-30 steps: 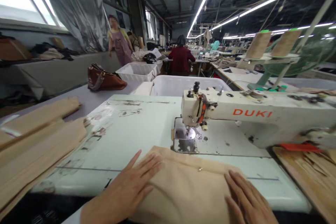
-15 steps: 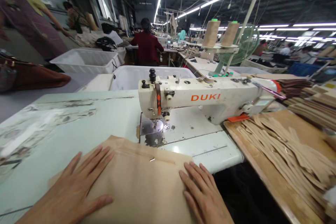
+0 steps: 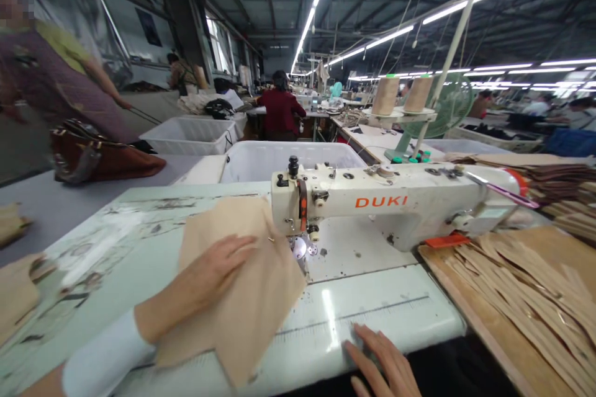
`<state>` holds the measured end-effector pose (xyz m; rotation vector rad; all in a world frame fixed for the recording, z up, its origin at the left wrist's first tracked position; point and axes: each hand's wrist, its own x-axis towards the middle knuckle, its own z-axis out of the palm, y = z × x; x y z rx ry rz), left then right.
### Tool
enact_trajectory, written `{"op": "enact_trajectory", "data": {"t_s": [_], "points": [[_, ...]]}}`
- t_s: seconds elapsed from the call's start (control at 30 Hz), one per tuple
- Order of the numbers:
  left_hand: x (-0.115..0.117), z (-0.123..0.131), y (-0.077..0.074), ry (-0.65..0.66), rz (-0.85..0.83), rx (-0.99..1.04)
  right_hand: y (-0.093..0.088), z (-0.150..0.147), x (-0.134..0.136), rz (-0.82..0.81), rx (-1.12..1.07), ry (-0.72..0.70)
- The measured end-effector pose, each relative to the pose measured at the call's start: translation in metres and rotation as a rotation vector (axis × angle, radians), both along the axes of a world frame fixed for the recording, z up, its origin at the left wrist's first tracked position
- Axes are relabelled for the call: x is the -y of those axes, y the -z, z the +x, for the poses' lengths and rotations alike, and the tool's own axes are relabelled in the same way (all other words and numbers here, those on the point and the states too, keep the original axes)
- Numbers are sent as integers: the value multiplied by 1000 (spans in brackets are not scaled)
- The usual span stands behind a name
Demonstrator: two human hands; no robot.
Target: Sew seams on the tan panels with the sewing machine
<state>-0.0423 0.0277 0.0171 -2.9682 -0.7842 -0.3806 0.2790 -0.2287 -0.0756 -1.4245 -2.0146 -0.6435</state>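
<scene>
A tan fabric piece (image 3: 261, 316) lies at an angle on the pale green sewing table, its upper right side close to the needle area of the white sewing machine (image 3: 363, 189). A small shiny metal bit shows near that side of the fabric. My left hand (image 3: 218, 270) rests flat on the piece, fingers stretched toward the machine. My right hand (image 3: 379, 363) is off the fabric, at the table's front edge, fingers apart and holding nothing.
Tan strips (image 3: 526, 298) lie on a wooden board (image 3: 465, 316) at the right. More tan pieces (image 3: 16, 298) are at the left. A brown handbag (image 3: 107, 152) sits on a grey surface. Behind the machine stands a white bin (image 3: 293, 152). Co-workers are farther back and left.
My left hand has moved the fabric left and forward, turning it toward the needle area. The right hand has come off the fabric. The view has swung left.
</scene>
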Motion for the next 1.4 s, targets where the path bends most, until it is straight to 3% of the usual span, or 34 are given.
{"op": "enact_trajectory", "data": {"t_s": [0.07,0.13,0.23,0.33,0.4,0.5,0.6,0.7,0.83,0.93,1.07,1.17,1.4], "points": [[10,23,10,70,-150,-50,-1,3,-2,12,-18,28],[26,37,26,2,-248,-58,-6,3,-6,4,-29,46],[56,39,42,-88,-334,-7,-19,-1,-12,-31,-50,46],[84,28,38,-208,-677,219,-27,-13,-19,-51,-94,31],[93,20,28,-262,-796,347,-27,-28,-23,-66,-132,31],[92,11,21,-186,-591,275,-24,-56,-29,-139,-247,40],[89,3,28,-60,-342,23,-25,-81,-35,-276,-458,55],[94,0,33,-61,-227,-75,-33,-94,-43,-448,-662,61],[100,12,14,-119,-168,-6,-47,-89,-51,-637,-927,-109],[92,28,-14,-28,-204,57,-60,-79,-52,-752,-1149,-314],[82,43,-44,111,-504,30,-76,-72,-53,-843,-1325,-503],[85,48,-51,5,-756,62,-80,-73,-54,-848,-1510,-521],[99,42,-54,-136,-969,93,-59,-81,-60,-738,-1658,-487]]}}
